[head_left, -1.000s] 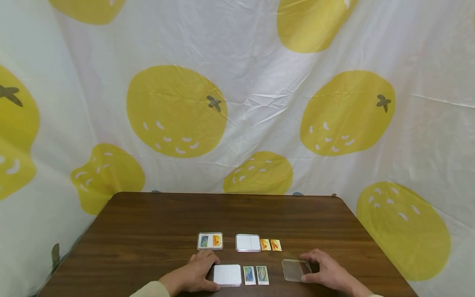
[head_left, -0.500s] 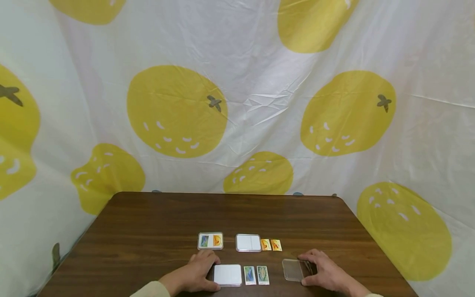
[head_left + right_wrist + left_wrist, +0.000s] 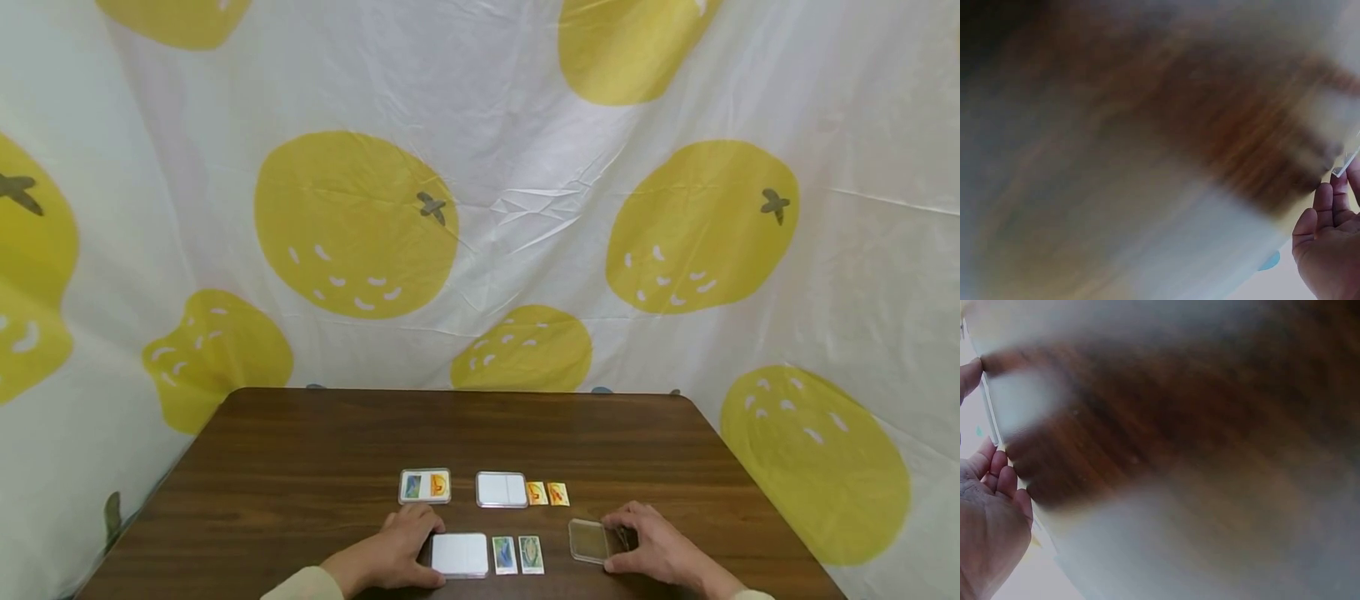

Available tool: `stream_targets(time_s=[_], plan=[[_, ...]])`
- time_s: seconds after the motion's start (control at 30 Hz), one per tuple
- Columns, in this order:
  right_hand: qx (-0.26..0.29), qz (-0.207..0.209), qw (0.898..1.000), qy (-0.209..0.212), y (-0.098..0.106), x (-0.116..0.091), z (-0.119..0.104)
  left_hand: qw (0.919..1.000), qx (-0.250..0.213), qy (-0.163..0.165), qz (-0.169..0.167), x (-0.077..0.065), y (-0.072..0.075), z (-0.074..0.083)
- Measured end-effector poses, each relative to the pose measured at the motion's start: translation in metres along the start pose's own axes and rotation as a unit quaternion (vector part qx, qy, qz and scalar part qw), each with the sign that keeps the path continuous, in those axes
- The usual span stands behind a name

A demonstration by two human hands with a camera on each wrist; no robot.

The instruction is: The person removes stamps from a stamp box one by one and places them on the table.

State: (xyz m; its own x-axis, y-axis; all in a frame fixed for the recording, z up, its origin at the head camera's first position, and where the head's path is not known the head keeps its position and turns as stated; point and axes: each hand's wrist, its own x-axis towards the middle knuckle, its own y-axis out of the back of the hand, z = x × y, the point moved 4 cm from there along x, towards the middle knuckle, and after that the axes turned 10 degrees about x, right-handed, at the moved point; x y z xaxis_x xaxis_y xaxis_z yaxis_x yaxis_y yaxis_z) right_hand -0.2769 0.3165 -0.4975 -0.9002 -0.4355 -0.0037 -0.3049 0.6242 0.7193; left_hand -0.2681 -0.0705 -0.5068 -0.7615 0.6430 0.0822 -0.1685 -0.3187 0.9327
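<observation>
In the head view my left hand (image 3: 397, 546) holds the left edge of a flat clear case with a white insert (image 3: 459, 554), thumb at the near corner and fingers at the far one. The left wrist view shows the same case edge (image 3: 990, 409) between thumb and fingers. To the right, my right hand (image 3: 656, 546) pinches a clear plastic lid (image 3: 588, 540) by its right side, the lid slightly tilted. Its corner shows against the fingers (image 3: 1324, 199) in the right wrist view. Between the hands lie two small stamp-like pictures, one blue-green (image 3: 505, 555) and one green (image 3: 531, 555).
Farther back stands a case (image 3: 424, 486) with a blue-green and an orange picture in it. Beside it is another case with a white insert (image 3: 502, 490), and two small orange pictures (image 3: 557, 494) lie at its right. A fruit-print cloth (image 3: 525, 250) hangs behind the brown table (image 3: 360, 425).
My right hand has shifted its hold on the clear lid, which now sits slightly higher and more tilted. The left hand and its case stay in place.
</observation>
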Motion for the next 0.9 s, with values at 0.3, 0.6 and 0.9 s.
stream_targets(time_s=[0.3,0.6,0.9], plan=[[-0.037,0.046,0.997,0.045,0.003,0.006,-0.016,1.0,-0.002,-0.003,-0.004,0.0,0.001,-0.001],[-0.02,0.048,0.998,0.036,-0.005,0.022,-0.039,0.9993,-0.001,-0.014,0.035,0.002,0.017,-0.005],[-0.021,0.033,0.998,0.051,-0.029,0.043,-0.073,0.9958,0.004,-0.042,0.081,0.008,0.023,0.004]])
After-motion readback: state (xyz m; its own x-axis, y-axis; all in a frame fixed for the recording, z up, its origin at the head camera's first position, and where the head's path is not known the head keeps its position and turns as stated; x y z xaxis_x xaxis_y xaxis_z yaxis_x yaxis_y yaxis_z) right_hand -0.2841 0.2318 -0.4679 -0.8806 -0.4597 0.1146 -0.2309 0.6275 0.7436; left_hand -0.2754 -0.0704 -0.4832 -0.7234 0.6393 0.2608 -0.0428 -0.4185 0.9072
